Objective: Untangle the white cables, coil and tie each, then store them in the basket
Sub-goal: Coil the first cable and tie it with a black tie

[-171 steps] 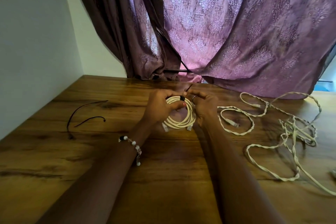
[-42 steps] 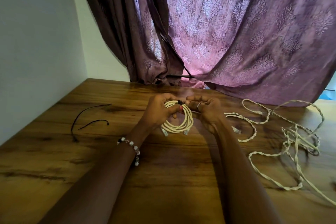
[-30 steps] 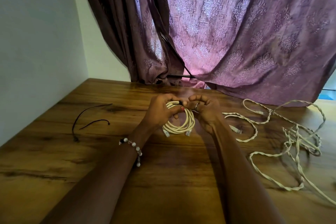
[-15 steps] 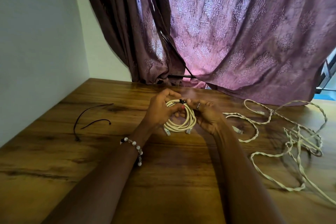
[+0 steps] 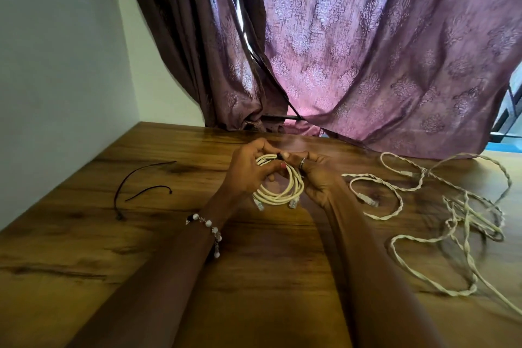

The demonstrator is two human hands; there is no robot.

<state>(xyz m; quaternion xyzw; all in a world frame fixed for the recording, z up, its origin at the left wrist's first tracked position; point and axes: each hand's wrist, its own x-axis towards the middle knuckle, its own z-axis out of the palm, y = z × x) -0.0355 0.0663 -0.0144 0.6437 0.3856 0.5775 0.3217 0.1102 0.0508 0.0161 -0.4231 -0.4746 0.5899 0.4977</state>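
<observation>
A coiled white round network cable (image 5: 278, 188) is held just above the brown wooden table (image 5: 268, 277), its top gripped by the left hand (image 5: 248, 171) and pinched by the right hand (image 5: 316, 175) at what appears to be a small dark tie (image 5: 280, 156), though that spot is too small to be sure. The coil is judged light and springy, so it is best held across all its loops at the tie point. The remaining twisted white cables (image 5: 457, 215) lie tangled and limp to the right; no basket is seen.
</observation>
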